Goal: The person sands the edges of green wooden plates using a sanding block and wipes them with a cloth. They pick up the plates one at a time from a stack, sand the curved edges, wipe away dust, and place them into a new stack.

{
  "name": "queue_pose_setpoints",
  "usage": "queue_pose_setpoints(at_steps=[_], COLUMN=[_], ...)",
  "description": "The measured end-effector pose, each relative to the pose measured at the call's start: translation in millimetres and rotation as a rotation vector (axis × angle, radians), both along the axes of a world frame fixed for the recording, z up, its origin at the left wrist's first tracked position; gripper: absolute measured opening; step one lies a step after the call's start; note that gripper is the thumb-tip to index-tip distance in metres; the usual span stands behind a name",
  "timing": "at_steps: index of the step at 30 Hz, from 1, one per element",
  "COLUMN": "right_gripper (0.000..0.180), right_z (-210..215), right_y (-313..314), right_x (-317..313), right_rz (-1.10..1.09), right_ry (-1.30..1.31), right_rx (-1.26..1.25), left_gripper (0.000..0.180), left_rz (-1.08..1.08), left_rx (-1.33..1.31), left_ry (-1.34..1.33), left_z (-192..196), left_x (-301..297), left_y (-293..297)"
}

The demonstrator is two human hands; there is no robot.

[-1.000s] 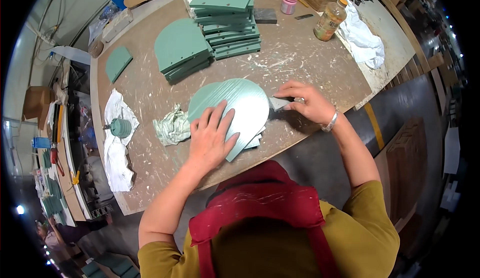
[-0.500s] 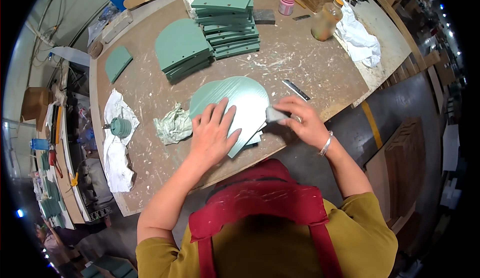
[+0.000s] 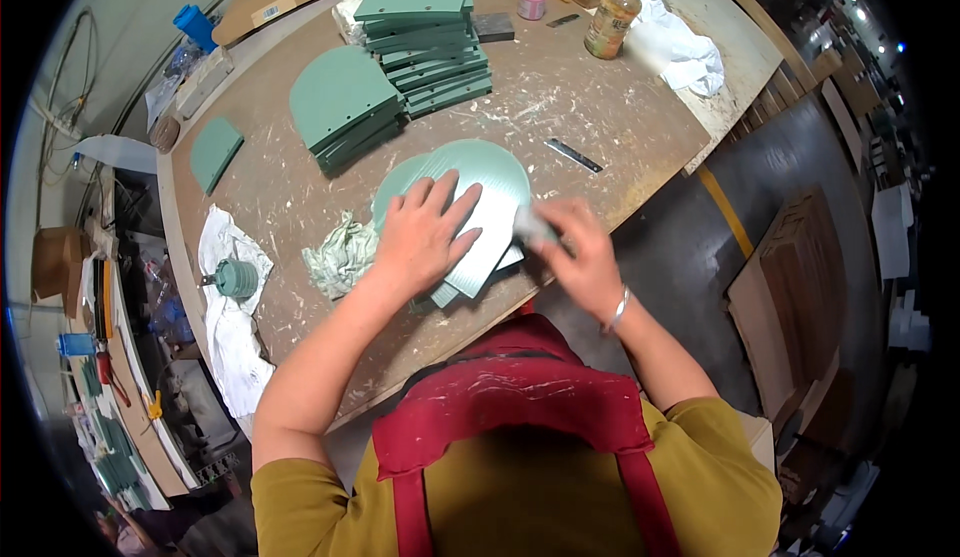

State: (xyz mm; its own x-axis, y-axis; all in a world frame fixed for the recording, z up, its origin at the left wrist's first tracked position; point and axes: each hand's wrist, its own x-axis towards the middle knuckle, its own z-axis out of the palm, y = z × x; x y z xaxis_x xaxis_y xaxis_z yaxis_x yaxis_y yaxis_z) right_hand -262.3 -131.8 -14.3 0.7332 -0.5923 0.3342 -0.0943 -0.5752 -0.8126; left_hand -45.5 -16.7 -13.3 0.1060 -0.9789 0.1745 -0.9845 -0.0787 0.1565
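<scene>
near the table's [image 3: 640, 127] front edge, the flat left hand [image 3: 420, 242] is pinning the green panel [image 3: 490, 192] while the right hand [image 3: 575, 252], now drawn back from farther out, is gripping a small pale block [image 3: 528, 225] against its rim.

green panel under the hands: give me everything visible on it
The green panel is a flat, pale green, fan-shaped board with one rounded edge, its surface looking painted and faintly streaked. It lies flat near the front edge of the worktable, on top of similar green pieces. The left hand presses flat on its middle; the right hand works at its right edge with a small, blurred object.
</scene>
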Motion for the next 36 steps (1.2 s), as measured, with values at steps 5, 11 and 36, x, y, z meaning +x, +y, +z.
queue_pose_setpoints(at_steps=[5, 11, 36], right_gripper=[0.035, 0.034, 0.039], right_z=[-22, -3, -13], right_y=[-17, 56, 39], right_x=[7, -2, -4], right_rz=[-0.188, -0.012, -0.060], right_ry=[0.012, 0.042, 0.057], right_rx=[-0.066, -0.059, -0.343], left_gripper=[0.051, 0.050, 0.052], left_rz=[-0.094, -0.088, -0.111], left_rx=[-0.014, -0.006, -0.012], left_ry=[-0.055, -0.042, -0.042], left_z=[4, -3, -6], left_x=[5, 10, 10], left_y=[-6, -2, -5])
